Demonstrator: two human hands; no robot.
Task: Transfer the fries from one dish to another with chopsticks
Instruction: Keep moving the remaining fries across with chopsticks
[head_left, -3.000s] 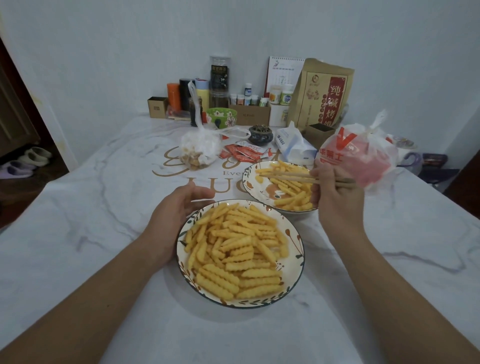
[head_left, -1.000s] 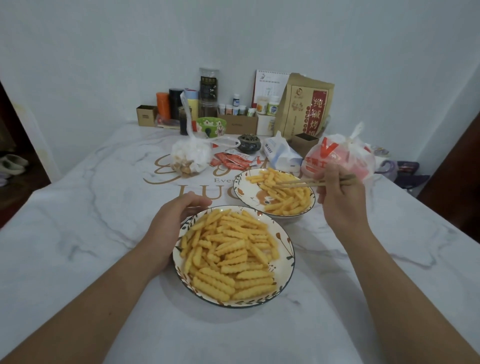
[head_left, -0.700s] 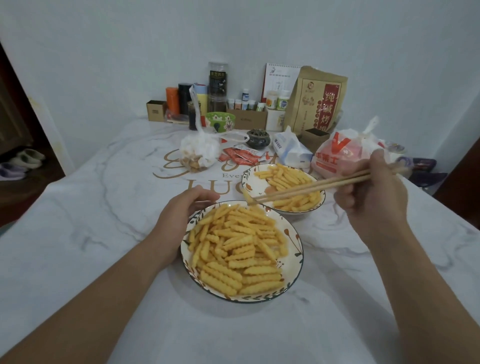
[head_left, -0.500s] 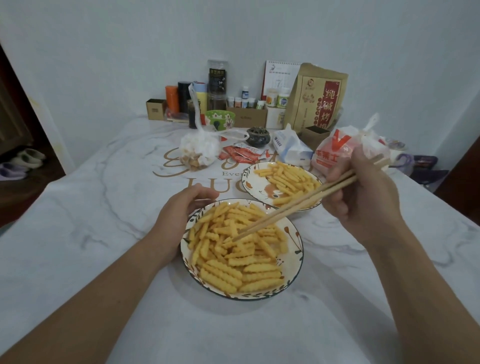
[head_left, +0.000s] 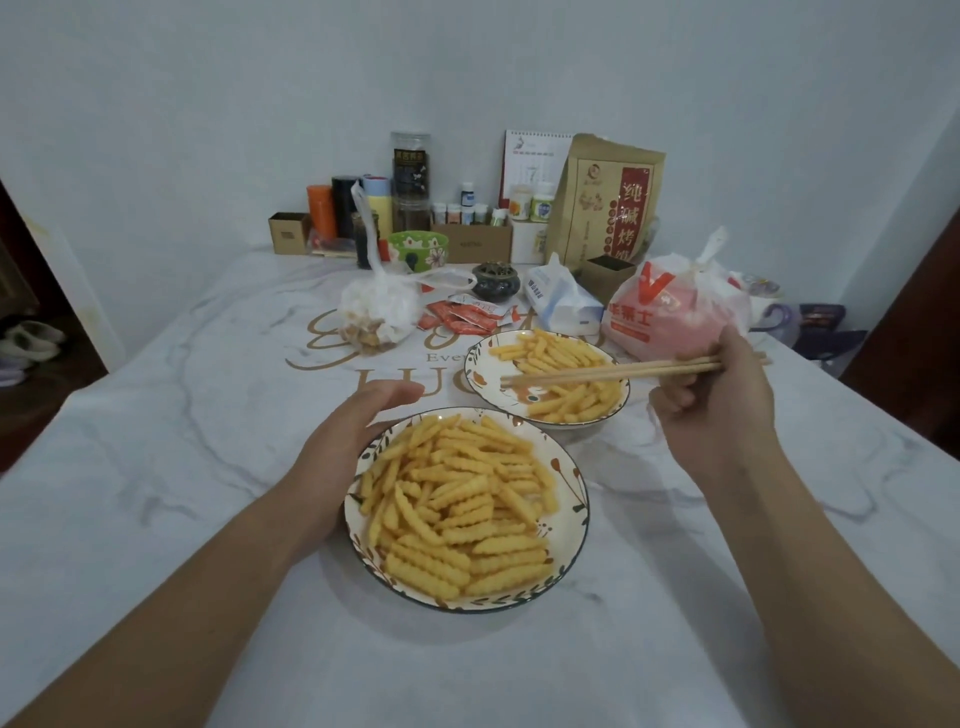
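— Pinched in the right hand (head_left: 719, 410), chopsticks (head_left: 613, 372) nearly closed, tips over the far dish (head_left: 480, 364); nothing visibly held?

— Yes. Fries (head_left: 457, 499) heaped in near dish (head_left: 574, 512), left hand (head_left: 345, 441) resting against its rim; likely light, ridged, brittle: take mid-length

A white marble-patterned table (head_left: 156, 467) with gold lettering carries two plates of fries — the near plate (head_left: 571, 525) full, the far plate (head_left: 480, 364) partly so — beside sauce packets (head_left: 462, 317), tied plastic bags (head_left: 675, 312), a green bowl (head_left: 418, 249) and boxes along the wall.
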